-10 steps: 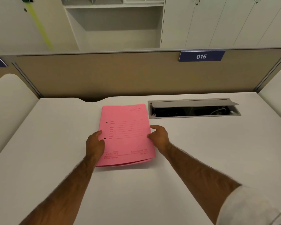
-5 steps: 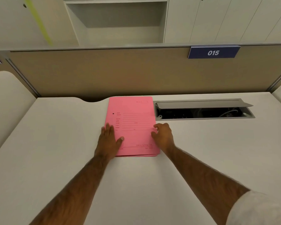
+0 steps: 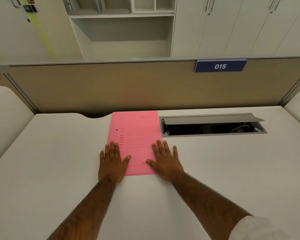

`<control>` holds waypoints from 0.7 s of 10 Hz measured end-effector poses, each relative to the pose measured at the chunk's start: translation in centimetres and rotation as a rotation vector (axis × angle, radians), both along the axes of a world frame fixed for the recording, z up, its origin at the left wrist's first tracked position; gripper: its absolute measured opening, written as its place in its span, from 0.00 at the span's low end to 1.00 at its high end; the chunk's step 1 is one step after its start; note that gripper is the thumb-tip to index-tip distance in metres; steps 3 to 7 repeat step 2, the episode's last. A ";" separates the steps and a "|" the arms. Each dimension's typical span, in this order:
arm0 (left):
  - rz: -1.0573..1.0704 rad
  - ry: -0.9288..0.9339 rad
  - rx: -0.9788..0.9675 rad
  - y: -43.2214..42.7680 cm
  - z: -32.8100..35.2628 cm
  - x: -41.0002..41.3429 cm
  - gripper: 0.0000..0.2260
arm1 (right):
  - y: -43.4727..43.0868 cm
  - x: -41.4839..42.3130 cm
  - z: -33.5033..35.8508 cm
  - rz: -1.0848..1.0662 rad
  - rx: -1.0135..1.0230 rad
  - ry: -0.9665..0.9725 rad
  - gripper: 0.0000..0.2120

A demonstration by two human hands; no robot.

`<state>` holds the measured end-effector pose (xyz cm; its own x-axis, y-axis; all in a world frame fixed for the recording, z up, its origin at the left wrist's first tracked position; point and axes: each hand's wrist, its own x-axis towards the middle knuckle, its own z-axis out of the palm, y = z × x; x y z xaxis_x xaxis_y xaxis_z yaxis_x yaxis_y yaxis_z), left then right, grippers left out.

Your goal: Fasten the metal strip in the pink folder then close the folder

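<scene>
1. The pink folder [image 3: 137, 141] lies closed on the desk [image 3: 59, 161]; its printed form lines are too small to read.
2. The partition sign [image 3: 220, 66] reads "015".
3. Since half a second ago, the right hand [image 3: 164, 161] has flattened from a fingertip touch.
4. The left hand [image 3: 112, 161] and the right hand lie with fingers spread flat, gripping nothing, on the folder's near corners; the rest of the folder extends beyond the fingertips.

White desk [image 3: 59, 161] w/ a grey cable tray [image 3: 213, 125] set in its top, lid propped open, cables inside. Beige partition [image 3: 111, 87] behind, blue tag "015" [image 3: 220, 66] on its upper right. Beyond: white cabinets [image 3: 241, 26] & open shelving [image 3: 121, 23].
</scene>
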<state>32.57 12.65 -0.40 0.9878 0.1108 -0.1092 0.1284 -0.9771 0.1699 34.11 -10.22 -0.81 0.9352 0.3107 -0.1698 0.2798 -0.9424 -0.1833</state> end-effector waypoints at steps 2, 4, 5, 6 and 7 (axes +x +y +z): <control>-0.035 -0.029 0.036 -0.1 0.3 -0.4 0.38 | -0.3 0.1 0.0 -0.016 0.073 -0.014 0.39; -0.035 -0.029 0.036 -0.1 0.3 -0.4 0.38 | -0.3 0.1 0.0 -0.016 0.073 -0.014 0.39; -0.035 -0.029 0.036 -0.1 0.3 -0.4 0.38 | -0.3 0.1 0.0 -0.016 0.073 -0.014 0.39; -0.035 -0.029 0.036 -0.1 0.3 -0.4 0.38 | -0.3 0.1 0.0 -0.016 0.073 -0.014 0.39; -0.035 -0.029 0.036 -0.1 0.3 -0.4 0.38 | -0.3 0.1 0.0 -0.016 0.073 -0.014 0.39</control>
